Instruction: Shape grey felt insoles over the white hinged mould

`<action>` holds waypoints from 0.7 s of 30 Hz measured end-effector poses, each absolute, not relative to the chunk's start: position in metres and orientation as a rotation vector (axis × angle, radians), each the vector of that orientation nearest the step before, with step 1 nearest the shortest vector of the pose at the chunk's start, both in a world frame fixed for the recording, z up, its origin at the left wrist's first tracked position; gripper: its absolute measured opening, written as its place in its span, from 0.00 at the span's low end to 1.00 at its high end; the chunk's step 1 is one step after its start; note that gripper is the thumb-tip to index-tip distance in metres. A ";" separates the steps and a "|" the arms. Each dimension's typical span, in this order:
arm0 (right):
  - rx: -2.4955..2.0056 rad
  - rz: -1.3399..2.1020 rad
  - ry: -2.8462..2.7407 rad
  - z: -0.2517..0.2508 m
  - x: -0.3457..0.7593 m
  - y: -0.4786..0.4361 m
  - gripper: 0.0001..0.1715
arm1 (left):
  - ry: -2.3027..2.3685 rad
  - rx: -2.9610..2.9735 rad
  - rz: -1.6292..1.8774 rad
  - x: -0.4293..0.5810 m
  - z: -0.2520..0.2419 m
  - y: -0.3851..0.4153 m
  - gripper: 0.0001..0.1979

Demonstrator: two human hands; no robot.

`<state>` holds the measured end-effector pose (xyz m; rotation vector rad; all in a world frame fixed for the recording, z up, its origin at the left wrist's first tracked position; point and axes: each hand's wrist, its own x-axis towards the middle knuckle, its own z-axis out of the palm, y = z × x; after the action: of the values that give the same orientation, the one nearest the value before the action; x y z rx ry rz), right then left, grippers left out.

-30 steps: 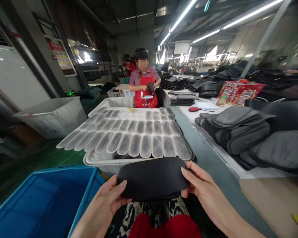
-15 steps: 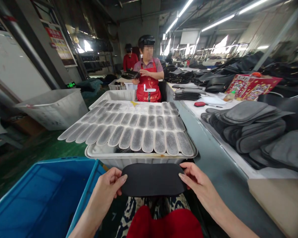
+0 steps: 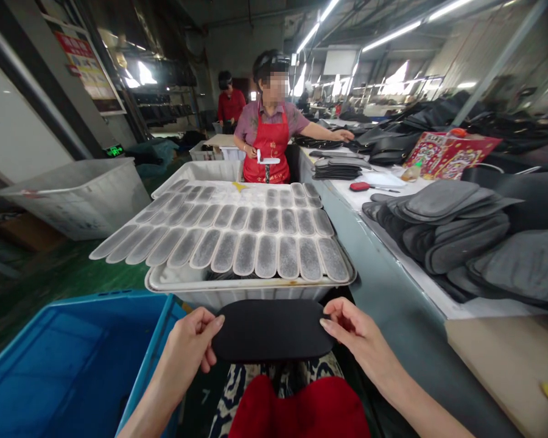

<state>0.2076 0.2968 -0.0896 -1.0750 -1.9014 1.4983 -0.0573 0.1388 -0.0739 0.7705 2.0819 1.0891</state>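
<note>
A black oval panel [image 3: 271,330], smooth and flat with rounded ends, is held level above my lap. My left hand [image 3: 195,337] pinches its left end, thumb on top. At the other end, my right hand [image 3: 349,325] grips the edge between thumb and fingers. Just beyond the panel, rows of grey oval pieces [image 3: 245,254] with pale rims lie on a white board [image 3: 237,193]. That board rests over a whitish plastic tub [image 3: 251,289].
A blue crate [image 3: 95,353] stands at my left, with a whitish bin [image 3: 77,194] behind it. On the right table are stacked dark oval pieces [image 3: 456,225] and a red-handled tool [image 3: 360,186]. A co-worker in a red apron [image 3: 271,143] stands across from me.
My view has shifted slightly to the right. The co-worker, who held a black item, now reaches an arm toward the table at the right. Both my hands still hold the panel.
</note>
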 end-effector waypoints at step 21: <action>-1.280 1.494 -1.906 -0.105 0.212 0.304 0.26 | 1.898 0.575 1.246 -0.061 -0.077 0.141 0.17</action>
<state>0.2121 0.3041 -0.1048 -1.2804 -1.9057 1.4938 -0.0615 0.1411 -0.0766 0.5749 1.8984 1.2461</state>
